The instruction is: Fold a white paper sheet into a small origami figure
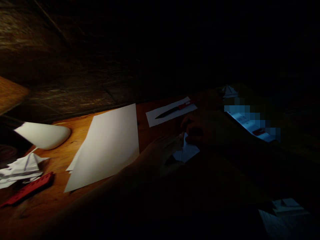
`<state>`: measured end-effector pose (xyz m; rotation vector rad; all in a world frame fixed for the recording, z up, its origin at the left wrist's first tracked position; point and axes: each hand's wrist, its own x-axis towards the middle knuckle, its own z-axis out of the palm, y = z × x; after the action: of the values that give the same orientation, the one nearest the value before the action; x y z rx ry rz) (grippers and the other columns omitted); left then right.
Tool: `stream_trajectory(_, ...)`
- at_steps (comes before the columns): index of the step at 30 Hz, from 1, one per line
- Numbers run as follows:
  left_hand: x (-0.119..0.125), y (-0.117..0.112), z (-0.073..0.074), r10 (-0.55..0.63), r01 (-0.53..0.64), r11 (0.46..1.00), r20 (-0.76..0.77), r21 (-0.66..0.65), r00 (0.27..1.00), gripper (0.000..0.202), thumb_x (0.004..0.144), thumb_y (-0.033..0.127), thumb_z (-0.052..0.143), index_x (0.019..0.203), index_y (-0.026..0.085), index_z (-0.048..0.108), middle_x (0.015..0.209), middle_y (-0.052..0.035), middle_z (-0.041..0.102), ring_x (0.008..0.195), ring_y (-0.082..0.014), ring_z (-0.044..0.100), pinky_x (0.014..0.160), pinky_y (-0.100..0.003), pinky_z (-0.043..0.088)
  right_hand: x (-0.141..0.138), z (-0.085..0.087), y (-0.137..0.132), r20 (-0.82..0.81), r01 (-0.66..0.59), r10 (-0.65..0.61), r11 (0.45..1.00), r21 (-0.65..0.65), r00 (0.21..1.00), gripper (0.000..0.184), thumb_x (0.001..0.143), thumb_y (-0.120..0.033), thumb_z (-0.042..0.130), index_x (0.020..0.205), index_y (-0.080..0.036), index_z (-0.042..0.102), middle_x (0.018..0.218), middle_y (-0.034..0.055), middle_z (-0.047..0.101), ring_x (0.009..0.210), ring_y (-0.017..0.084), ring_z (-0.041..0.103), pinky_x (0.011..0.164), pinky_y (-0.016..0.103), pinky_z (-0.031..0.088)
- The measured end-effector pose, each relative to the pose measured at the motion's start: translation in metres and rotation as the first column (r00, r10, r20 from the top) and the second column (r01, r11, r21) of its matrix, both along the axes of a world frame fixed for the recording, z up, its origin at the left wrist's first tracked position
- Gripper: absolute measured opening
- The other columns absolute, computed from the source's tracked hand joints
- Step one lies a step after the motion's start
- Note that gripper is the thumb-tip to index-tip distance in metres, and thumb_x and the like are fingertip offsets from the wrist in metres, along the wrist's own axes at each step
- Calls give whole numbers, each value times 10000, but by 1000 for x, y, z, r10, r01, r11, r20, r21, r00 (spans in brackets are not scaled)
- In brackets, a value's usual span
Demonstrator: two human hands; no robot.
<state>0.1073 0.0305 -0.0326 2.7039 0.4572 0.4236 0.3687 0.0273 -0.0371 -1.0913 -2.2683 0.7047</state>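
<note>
A small folded sheet of white paper (188,153) lies between my two hands over the dark middle of the table. My right hand (198,128) pinches the paper's raised upper point, its fingers curled. From the left, my left hand (162,151) grips the paper's near left side, fingers reaching over it and thumb below. Shadow covers much of both hands, so the exact contact of the fingertips is hard to see. Just beyond the hands, a knife (170,112) with a black blade and red handle rests on a narrow paper strip (151,120).
Large white sheets (110,146) lie left of my hands on the wooden table (58,166). A lit white lamp (47,135), folded paper (26,166) and a red slotted object (31,189) are farther left. A glowing screen (246,121) and more folded paper (287,206) are right.
</note>
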Motion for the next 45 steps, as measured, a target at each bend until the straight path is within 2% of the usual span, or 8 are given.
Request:
stream_trajectory(7, 0, -3, 2, 15, -15, 1000, -7, -16, 1000, 330, 905, 337, 707, 1177, 205, 576, 1230, -93, 638, 1125, -266, 616, 935, -441, 547, -5, -5, -1, -15, 122, -122, 992, -6, 992, 282, 869, -428, 707, 728, -188, 664, 1206, 91, 598, 977, 231, 605, 797, 397, 494)
stream_trajectory(11, 0, -4, 2, 31, -32, 999, -36, -17, 999, 461, 922, 330, 690, 1329, 217, 506, 1284, -110, 602, 1173, -280, 591, 976, -471, 540, -4, -3, -1, -7, 115, -115, 993, 8, 993, 287, 847, -441, 732, 713, -193, 680, 1198, 89, 595, 996, 238, 604, 834, 410, 496)
stream_trajectory(15, -1, -4, 1, 1, -1, 1000, -19, -20, 1000, 419, 918, 303, 690, 1297, 200, 545, 1285, -117, 583, 1202, -286, 574, 991, -474, 543, -2, -3, -2, -9, 108, -109, 994, -21, 994, 285, 863, -450, 725, 748, -191, 698, 1223, 86, 589, 1037, 247, 607, 886, 426, 488)
stream_trajectory(25, 10, -19, 0, 23, -23, 997, 9, 72, 1000, 397, 917, 337, 689, 1233, 112, 605, 1210, -156, 596, 1137, -311, 578, 928, -479, 576, -6, -7, -1, -10, 138, -139, 990, -17, 990, 195, 846, -353, 720, 731, -197, 702, 1230, 77, 587, 1059, 254, 592, 885, 427, 485)
stream_trajectory(32, 6, -18, 2, 24, -24, 1000, 34, -2, 999, 414, 901, 353, 715, 1254, 163, 611, 1293, -143, 564, 1210, -301, 567, 975, -475, 569, -11, -12, -2, -37, 210, -211, 977, -39, 977, 211, 829, -353, 721, 694, -193, 693, 1217, 86, 602, 1027, 243, 596, 851, 414, 484)
stream_trajectory(38, 5, -18, 1, 60, -60, 998, 1, 26, 998, 460, 901, 404, 723, 1272, 147, 633, 1289, -160, 558, 1189, -320, 568, 953, -513, 569, -17, -11, -5, -32, 271, -273, 961, -46, 962, 200, 822, -285, 706, 655, -186, 658, 1205, 92, 611, 1003, 245, 604, 815, 409, 484)
stream_trajectory(42, 5, -19, 1, 76, -75, 997, -12, 27, 997, 452, 875, 401, 754, 1241, 155, 654, 1407, -165, 498, 1261, -338, 536, 1002, -522, 545, -20, -12, -7, -22, 291, -291, 957, 0, 957, 221, 855, -312, 686, 675, -186, 657, 1200, 105, 609, 1051, 264, 595, 833, 415, 487)
stream_trajectory(45, 5, -19, 3, 76, -74, 996, -34, 56, 997, 438, 886, 415, 739, 1236, 166, 653, 1403, -166, 508, 1257, -339, 546, 987, -523, 552, -22, -17, -7, -39, 311, -310, 950, 34, 950, 240, 857, -324, 697, 667, -186, 647, 1180, 104, 606, 1050, 263, 596, 840, 421, 485)
